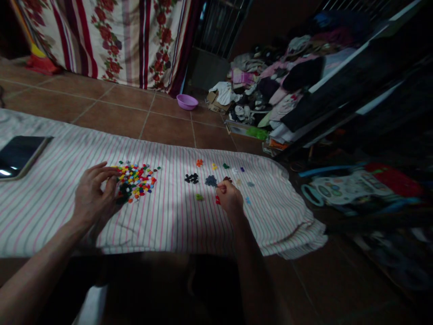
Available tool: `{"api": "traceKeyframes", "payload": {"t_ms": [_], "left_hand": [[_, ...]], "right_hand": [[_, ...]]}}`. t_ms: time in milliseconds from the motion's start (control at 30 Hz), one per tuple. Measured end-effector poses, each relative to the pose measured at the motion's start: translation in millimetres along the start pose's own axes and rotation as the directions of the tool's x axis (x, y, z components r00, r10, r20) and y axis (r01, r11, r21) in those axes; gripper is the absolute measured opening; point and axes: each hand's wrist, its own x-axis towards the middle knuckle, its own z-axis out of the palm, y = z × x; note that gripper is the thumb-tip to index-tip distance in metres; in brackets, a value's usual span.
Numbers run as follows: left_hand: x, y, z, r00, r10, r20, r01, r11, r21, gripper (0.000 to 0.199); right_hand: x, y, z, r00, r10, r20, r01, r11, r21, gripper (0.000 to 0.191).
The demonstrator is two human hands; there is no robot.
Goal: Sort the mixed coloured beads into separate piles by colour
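R. hand (232, 197): fingers drawn together in a pinch, tips low among small piles; can't tell if anything is held. L. hand (88, 189): fingers bent, thumb parted, no grip seen, at the 9 o'clock edge of mixed pile of tiny coloured pcs. (139, 180).

From R. fingertips (12 = away from wearer): grey pile (211, 181) approx. 10, just beside; black pile (191, 178) further out at 9; lime pile (199, 197) at 8; red pile (218, 199) at 6.

Rec.: pinch pcs. singly w/ tips only; keep R. wrist raised, as red pile would likely scatter if brushed; avoid dragging the fabric.

Surface: striped cloth (169, 212), rucked at its 4 o'clock end; support beneath hidden. Device (22, 155) lies approx. 10 o'clock from L. hand.

Room, from view centre: dim; tiled floor (125, 106); curtain (118, 40) approx. 10-11, basin (187, 102) 11, clothes heap (264, 85) 1.
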Motion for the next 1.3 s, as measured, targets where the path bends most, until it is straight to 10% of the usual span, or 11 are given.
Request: {"api": "traceKeyframes", "payload": {"t_ms": [767, 1000, 1300], "left_hand": [[0, -30, 0.1, 0.991, -0.111, -0.071, 0.117, 0.990, 0.081, 0.023], [0, -54, -1.5, 0.973, -0.196, -0.118, 0.219, 0.949, 0.229, 0.027], [-3, -54, -1.9, 0.984, -0.157, 0.082, 0.134, 0.962, 0.237, 0.029]], "right_hand": [[2, -3, 1, 0.995, 0.026, -0.095, -0.026, 1.000, -0.004, 0.024], [8, -33, 14, 0.958, -0.186, -0.219, 0.214, 0.970, 0.113, 0.028], [-4, -91, 38, 0.875, -0.445, -0.193, 0.483, 0.833, 0.270, 0.029]]}}
